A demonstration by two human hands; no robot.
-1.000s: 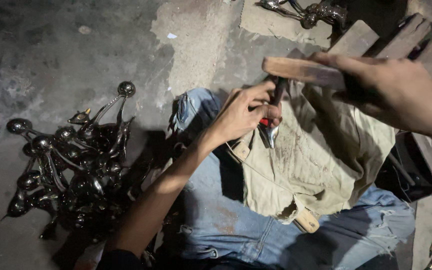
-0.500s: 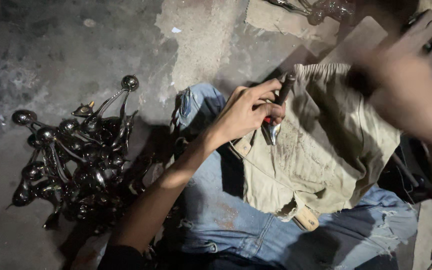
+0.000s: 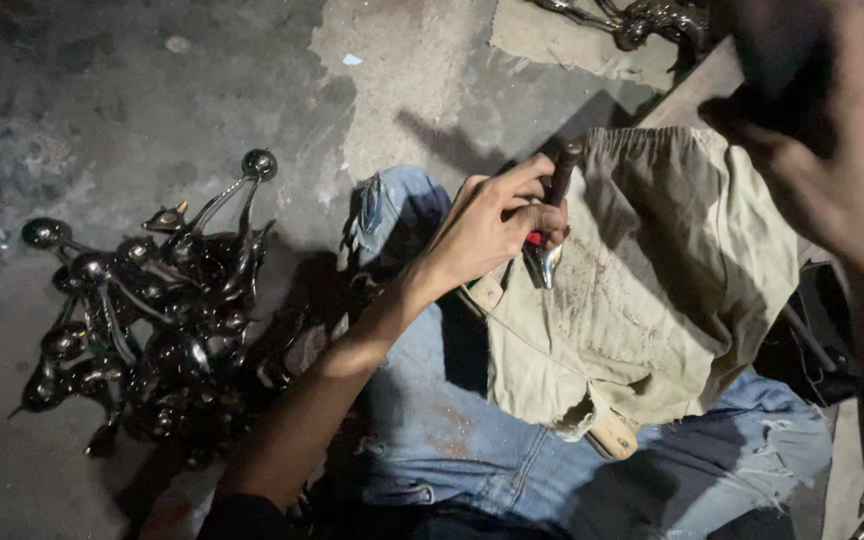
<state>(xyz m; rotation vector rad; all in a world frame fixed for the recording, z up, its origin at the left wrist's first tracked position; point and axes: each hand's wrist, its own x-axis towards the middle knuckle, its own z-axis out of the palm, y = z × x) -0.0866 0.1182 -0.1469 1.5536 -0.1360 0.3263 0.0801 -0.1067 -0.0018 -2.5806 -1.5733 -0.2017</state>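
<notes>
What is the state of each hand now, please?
Left hand: closed on a small metal tool over the khaki cloth.
Right hand: raised, blurred, gripping something dark; cannot tell what.

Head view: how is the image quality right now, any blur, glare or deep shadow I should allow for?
Head view: the right hand, raised close to the lens, is motion-blurred, and what it grips is a dark smear; the left hand and the metal tool it holds are sharp; light is dim and uneven, with glints on the pile of shiny metal pieces and heavy shadow along the bottom edge.
</notes>
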